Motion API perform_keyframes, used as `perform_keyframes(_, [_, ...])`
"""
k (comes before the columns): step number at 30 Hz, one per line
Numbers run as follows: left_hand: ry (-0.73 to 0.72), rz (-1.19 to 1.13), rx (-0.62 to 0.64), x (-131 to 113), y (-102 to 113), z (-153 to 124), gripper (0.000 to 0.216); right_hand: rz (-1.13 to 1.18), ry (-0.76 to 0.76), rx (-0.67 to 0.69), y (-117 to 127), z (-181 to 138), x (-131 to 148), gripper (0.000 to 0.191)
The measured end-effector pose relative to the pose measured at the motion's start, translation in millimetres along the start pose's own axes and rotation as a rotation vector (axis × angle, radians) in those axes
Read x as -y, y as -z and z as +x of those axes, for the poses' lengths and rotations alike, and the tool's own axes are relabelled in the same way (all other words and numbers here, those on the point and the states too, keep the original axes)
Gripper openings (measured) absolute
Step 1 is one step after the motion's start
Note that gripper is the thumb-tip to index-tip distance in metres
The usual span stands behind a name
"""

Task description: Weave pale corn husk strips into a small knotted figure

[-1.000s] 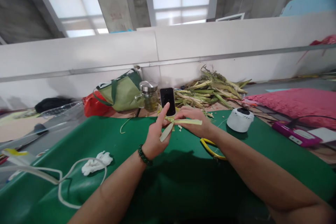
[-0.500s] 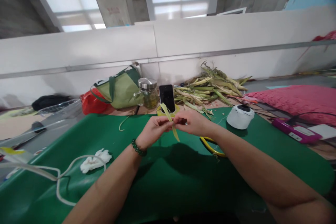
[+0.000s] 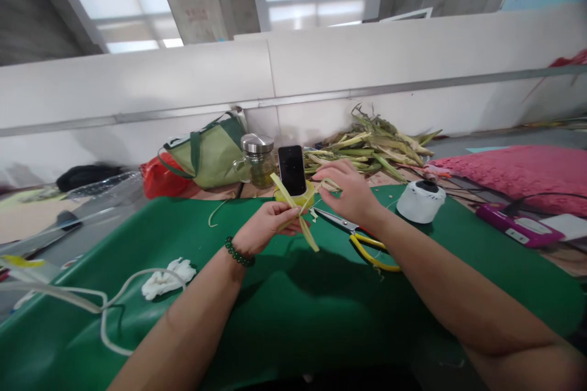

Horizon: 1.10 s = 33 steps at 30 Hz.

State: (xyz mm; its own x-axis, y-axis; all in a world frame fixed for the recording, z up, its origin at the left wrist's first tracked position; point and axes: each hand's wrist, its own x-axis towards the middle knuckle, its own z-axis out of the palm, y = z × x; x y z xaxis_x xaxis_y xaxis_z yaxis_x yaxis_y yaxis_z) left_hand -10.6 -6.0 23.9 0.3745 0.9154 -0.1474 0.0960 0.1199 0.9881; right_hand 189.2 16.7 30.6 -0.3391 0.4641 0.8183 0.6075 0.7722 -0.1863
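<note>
My left hand (image 3: 275, 220) pinches pale yellow-green leaf strips (image 3: 309, 236) where they cross, with the ends sticking out above and below the thumb. To the right, my right hand (image 3: 348, 192) has its fingers bent around the far end of one strip, which curls near the fingertips. This strip stretches between the two hands. Below my right hand lie scissors (image 3: 370, 252) with yellow handles, blades toward the upper left, partly covered by my forearm. Behind the strips, a black-screened phone (image 3: 291, 170) stands upright on a yellow base (image 3: 300, 200).
The green mat (image 3: 293, 324) covers the table. Behind it are a glass mug (image 3: 259, 168), a green bag (image 3: 213, 159) and a heap of leaves (image 3: 380, 143). A white thread cone (image 3: 419, 201) and a purple power strip (image 3: 518, 227) are at right. Crumpled tissue (image 3: 168, 278) and a white cable (image 3: 101, 324) lie left.
My hands have moved apart, the right one going up and to the right with a strip end. The strips now cross at my left hand, and the scissors show more fully.
</note>
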Motion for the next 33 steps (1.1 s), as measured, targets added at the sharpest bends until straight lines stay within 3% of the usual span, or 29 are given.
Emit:
perform_keyframes(1, [-0.019,-0.009,-0.024,0.6,0.1,1.1,0.040,-0.034,0.001,-0.031,1.4,-0.7,5.9,0.008])
perform_keyframes(3, [-0.047,-0.037,-0.057,1.5,0.5,2.8,0.034,-0.034,0.013,0.047,5.3,-1.8,18.0,0.022])
perform_keyframes(5, [-0.062,-0.068,-0.074,1.8,1.1,3.8,0.030,-0.040,-0.010,0.036,8.6,-1.8,26.3,0.027])
perform_keyframes(7, [-0.073,-0.101,-0.079,1.7,1.7,4.1,0.026,-0.001,-0.136,0.067,9.2,-0.8,27.7,0.033])
perform_keyframes(10, [-0.085,-0.136,-0.047,1.8,2.1,4.4,0.022,0.182,-0.365,0.370,3.9,1.3,20.5,0.045])
perform_keyframes(11, [-0.087,-0.142,-0.031,2.0,1.9,4.5,0.022,0.260,-0.388,0.494,1.0,1.7,17.9,0.048])
perform_keyframes(13, [-0.084,-0.151,-0.007,2.4,1.4,4.7,0.023,0.420,-0.410,0.612,-4.4,1.7,15.0,0.041])
perform_keyframes(16, [-0.080,-0.146,0.012,3.3,0.5,5.0,0.028,0.551,-0.443,0.627,-8.4,0.2,17.0,0.030])
perform_keyframes(20, [-0.052,-0.025,0.036,5.3,1.6,5.6,0.041,0.552,-0.415,0.658,-7.0,-1.5,20.1,0.021])
perform_keyframes(26, [0.004,0.139,0.121,3.8,5.0,1.5,0.047,0.551,-0.544,0.765,-3.1,-0.3,12.3,0.026])
perform_keyframes(29, [0.032,0.187,0.159,1.1,3.6,-1.5,0.044,0.607,-0.598,0.764,-0.7,0.1,10.0,0.017])
perform_keyframes(33, [0.020,0.172,0.159,1.7,1.3,-1.7,0.040,0.642,-0.520,0.766,0.8,2.1,13.6,0.017])
